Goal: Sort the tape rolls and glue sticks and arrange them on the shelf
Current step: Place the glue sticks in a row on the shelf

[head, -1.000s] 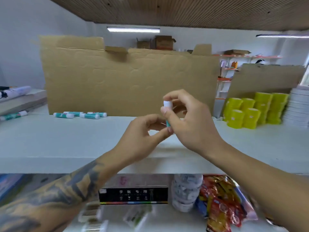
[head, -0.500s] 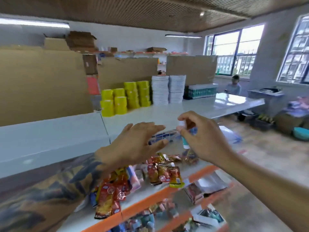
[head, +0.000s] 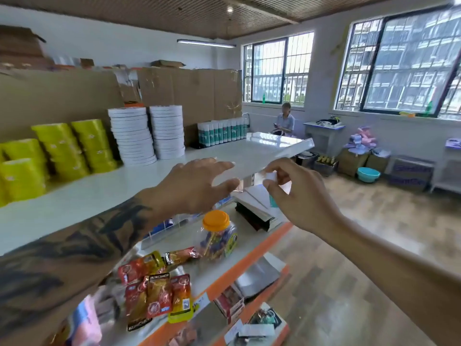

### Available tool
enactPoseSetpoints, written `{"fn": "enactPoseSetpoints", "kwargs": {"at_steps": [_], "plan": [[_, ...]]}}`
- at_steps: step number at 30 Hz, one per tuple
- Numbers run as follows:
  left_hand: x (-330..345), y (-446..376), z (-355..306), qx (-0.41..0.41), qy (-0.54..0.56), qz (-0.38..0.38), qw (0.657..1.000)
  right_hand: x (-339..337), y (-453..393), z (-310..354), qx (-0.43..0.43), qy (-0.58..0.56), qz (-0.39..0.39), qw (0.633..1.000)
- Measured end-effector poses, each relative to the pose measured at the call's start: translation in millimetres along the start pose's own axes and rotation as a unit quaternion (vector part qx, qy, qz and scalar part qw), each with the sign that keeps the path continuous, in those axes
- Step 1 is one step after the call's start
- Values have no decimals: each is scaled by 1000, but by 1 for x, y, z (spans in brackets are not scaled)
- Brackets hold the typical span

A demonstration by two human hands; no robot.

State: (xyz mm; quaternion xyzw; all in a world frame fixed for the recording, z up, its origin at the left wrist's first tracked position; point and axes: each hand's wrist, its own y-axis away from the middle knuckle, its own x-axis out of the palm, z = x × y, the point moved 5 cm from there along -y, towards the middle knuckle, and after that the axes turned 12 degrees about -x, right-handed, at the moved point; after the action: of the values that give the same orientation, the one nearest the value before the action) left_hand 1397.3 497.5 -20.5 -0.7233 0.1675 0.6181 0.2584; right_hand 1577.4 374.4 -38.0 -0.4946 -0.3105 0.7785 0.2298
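White-capped glue stick (head: 271, 186) with a teal body, pinched upright in the right hand (head: 301, 196) between thumb and curled fingers, just off the front edge of the white top shelf (head: 99, 191); body mostly hidden behind the hand, label unreadable. Left hand (head: 197, 186) held flat over the front of that shelf, fingers straight and spread, holding nothing, close to the right hand but apart from it. On the shelf, back left: yellow tape rolls (head: 57, 153) in stacks, small white labels too small to read. Right of them, two tall stacks of white tape rolls (head: 147, 134). Further right along the shelf's back, a row of upright glue sticks (head: 223, 132), white caps, teal and white bodies, print too small to read. Cardboard sheets (head: 189, 91) stand behind the shelf. Below the shelf, an orange-edged tier holds a clear jar with an orange lid (head: 217, 236) and red and orange snack packets (head: 154, 288); one packet reads what looks like "KONGCHEN", blurred. Person seated (head: 284, 121) beyond the shelf's far end, by the windows.
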Motion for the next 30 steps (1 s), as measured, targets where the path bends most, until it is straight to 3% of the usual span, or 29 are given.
{"fn": "enactPoseSetpoints", "kwargs": {"at_steps": [8,16,23,30], "plan": [[16,-120,27,-76,-31,63,995,45,-115,-68,-54,-37,19,998],[27,-151,56,-123,-30,156,980,114,-217,-110,-113,-77,31,990],[32,-160,67,-191,-69,156,967,174,-284,-114,-184,-127,52,973],[44,-167,66,-238,-39,139,960,216,-347,-113,-225,-152,103,957]]}}
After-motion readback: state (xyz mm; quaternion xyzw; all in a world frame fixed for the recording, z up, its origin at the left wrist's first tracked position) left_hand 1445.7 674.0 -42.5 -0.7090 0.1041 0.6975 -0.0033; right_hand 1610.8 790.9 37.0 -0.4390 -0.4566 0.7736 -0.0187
